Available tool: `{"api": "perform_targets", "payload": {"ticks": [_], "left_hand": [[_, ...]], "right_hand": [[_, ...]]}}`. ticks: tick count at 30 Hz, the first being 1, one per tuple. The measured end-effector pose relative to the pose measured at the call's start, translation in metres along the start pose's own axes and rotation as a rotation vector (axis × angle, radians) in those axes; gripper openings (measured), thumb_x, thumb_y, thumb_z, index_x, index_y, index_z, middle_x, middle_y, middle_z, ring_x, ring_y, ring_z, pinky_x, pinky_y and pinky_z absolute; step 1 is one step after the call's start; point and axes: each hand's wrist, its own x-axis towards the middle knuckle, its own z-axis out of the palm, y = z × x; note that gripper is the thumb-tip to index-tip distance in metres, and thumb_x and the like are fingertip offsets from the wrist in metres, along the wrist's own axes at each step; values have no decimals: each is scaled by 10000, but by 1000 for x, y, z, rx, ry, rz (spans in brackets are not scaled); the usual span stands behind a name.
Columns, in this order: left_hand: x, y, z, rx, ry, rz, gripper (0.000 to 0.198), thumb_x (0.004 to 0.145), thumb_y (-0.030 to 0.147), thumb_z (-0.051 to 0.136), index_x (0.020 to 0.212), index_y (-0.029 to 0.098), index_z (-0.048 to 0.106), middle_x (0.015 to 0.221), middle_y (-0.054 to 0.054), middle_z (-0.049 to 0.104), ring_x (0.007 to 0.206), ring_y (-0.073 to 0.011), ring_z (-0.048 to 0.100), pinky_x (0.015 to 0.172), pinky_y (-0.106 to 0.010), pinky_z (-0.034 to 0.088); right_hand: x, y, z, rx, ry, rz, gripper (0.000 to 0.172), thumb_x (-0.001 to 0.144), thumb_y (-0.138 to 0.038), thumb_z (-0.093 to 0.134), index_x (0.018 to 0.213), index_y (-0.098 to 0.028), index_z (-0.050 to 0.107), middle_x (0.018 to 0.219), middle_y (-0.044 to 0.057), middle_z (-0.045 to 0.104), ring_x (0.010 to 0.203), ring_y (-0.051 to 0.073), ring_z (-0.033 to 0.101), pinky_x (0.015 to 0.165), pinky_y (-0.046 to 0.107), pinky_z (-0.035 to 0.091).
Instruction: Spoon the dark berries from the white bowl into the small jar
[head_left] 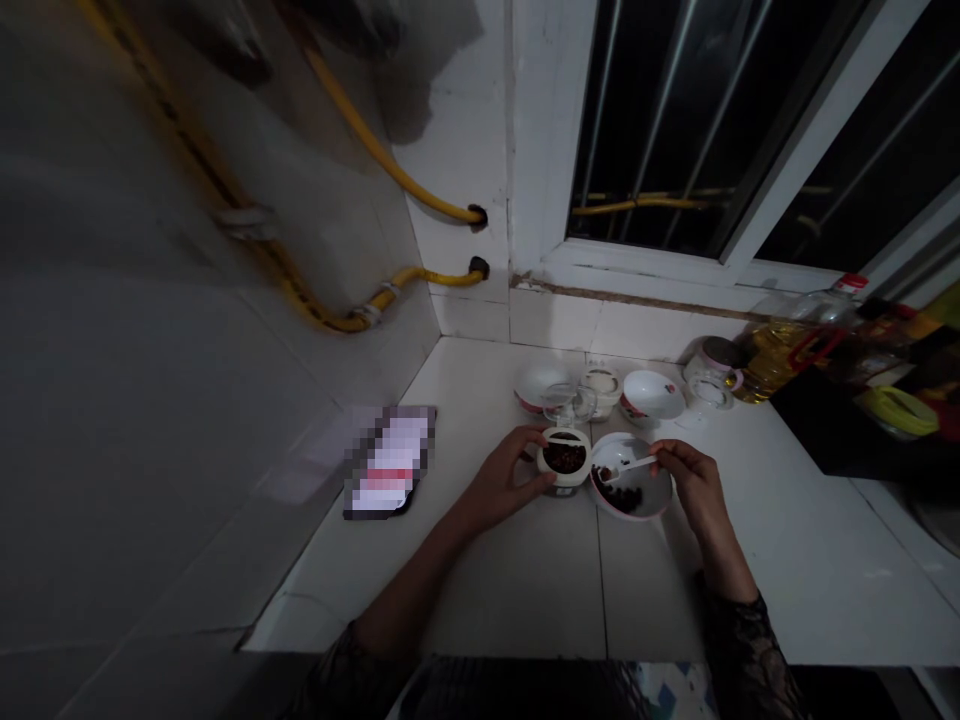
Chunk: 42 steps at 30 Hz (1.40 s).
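My left hand (pixel 510 478) grips the side of a small white spice jar (pixel 565 480), whose clear lid (pixel 570 402) is flipped up at the back. Dark reddish-brown spice pieces (pixel 566 458) show inside it. Right beside the jar stands a white bowl (pixel 654 492) with some dark pieces (pixel 622 496) at its bottom. In my right hand (pixel 694 485) is a small white spoon (pixel 634 463), pinched by the handle. The spoon's head is low inside the bowl, near dark pieces.
Behind are another white bowl (pixel 651 393), a second jar of white grains (pixel 600 386) and a further bowl (pixel 531 388). A glass jar (pixel 711 372) and an oil bottle (pixel 780 350) stand at right, near a black box (pixel 817 430). A phone (pixel 391 462) lies at left.
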Motion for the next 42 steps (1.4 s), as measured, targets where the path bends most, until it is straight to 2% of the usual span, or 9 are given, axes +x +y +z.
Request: {"api": "perform_targets", "payload": {"ticks": [4, 15, 19, 24, 29, 32, 36, 39, 42], "left_hand": [[-1, -2, 0, 13, -5, 4, 281, 846, 306, 663, 1078, 231, 523, 1307, -113, 574, 1168, -253, 579, 860, -355, 523], [0, 1, 0, -3, 6, -16, 281, 825, 309, 678, 1054, 230, 536, 1300, -114, 580, 1161, -264, 586, 859, -358, 516], [1, 1, 0, -10, 1, -6, 281, 827, 289, 677, 1061, 227, 534, 1292, -110, 578, 1174, -262, 579, 872, -359, 513], [0, -1, 0, 7, -3, 1, 290, 832, 274, 671, 1079, 226, 529, 1302, -106, 568, 1174, -254, 572, 884, -357, 507], [1, -3, 0, -3, -17, 17, 288, 841, 275, 662, 1084, 223, 518, 1289, -112, 565, 1178, -252, 565, 889, -357, 503], [0, -4, 1, -22, -5, 26, 287, 836, 284, 669, 1075, 227, 521, 1304, -112, 558, 1188, -254, 562, 876, -348, 509], [0, -3, 2, -26, 6, 30, 283, 834, 290, 673, 1072, 227, 534, 1277, -104, 579, 1162, -247, 578, 868, -342, 513], [0, -3, 2, -29, 10, 31, 277, 835, 278, 673, 1072, 226, 539, 1265, -102, 586, 1168, -248, 577, 872, -344, 515], [0, -3, 1, -41, 9, 34, 287, 826, 276, 684, 1073, 225, 546, 1276, -105, 587, 1151, -248, 589, 869, -348, 520]], "right_hand": [[1, 1, 0, 48, 28, 39, 198, 635, -398, 657, 679, -207, 682, 495, -13, 586, 543, 167, 495, 572, 289, 363], [1, -1, 1, 35, 66, 27, 212, 642, -418, 650, 683, -210, 659, 517, -15, 570, 594, 185, 512, 655, 313, 377], [0, -7, 3, 58, 97, -42, 202, 682, -409, 652, 714, -210, 649, 540, -19, 575, 607, 181, 529, 669, 310, 406], [-8, -22, 20, -49, 105, -289, 182, 855, -370, 567, 807, -212, 644, 620, -8, 610, 674, 184, 580, 720, 319, 443], [-16, -34, 33, -363, 31, -863, 166, 920, -170, 489, 895, -243, 637, 763, 10, 681, 877, 210, 643, 925, 414, 444], [-18, -37, 32, -510, 15, -1097, 267, 884, -62, 464, 992, -254, 615, 816, 6, 701, 905, 205, 656, 988, 455, 416], [-21, -40, 32, -605, -27, -1209, 341, 846, -2, 434, 1002, -252, 605, 831, 7, 711, 920, 194, 656, 984, 439, 427], [-22, -39, 39, -654, -94, -1227, 359, 843, 26, 422, 1008, -237, 604, 827, 12, 723, 933, 193, 649, 988, 429, 429], [-21, -38, 42, -681, -105, -1220, 368, 845, 34, 415, 1016, -233, 602, 838, 15, 730, 937, 195, 646, 990, 430, 425]]}}
